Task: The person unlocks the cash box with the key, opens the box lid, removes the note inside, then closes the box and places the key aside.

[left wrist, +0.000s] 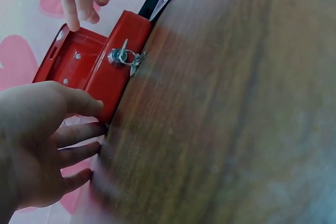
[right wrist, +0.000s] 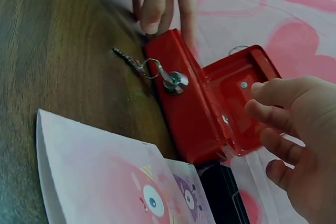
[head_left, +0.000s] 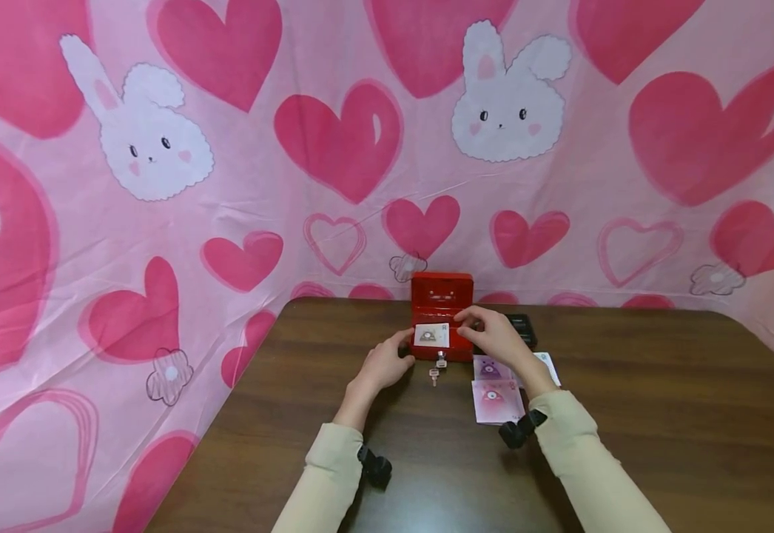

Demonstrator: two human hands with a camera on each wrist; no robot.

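the left hand [head_left: 385, 364] is at the near left corner of the red box [head_left: 452, 354], fingers fairly straight and spread along its left side, thumb touching its front edge; it steadies no other thing; the right hand [head_left: 493, 334] is over the right side of the box, thumb and fingers loosely bent with gaps between them, nothing seen in its hold; the box stands on the table [head_left: 660, 414] with its lid [head_left: 442, 285] up at the back; a pale note [head_left: 431, 335] lies at the left of the box's opening, though how deep it sits i cannot tell; on the box's front is a round lock [right wrist: 176, 83], with keys [head_left: 434, 375] on a ring, one in the lock and another hanging below; to the right of the box and nearer the person lie a purple note [head_left: 490, 367] and a pink note [head_left: 496, 403], with a bluish-white note [head_left: 547, 366] farther right, partly behind the right wrist; just right of the box is a black tray [head_left: 522, 329]; behind the box hangs a pink cloth [head_left: 334, 244] with hearts and rabbits
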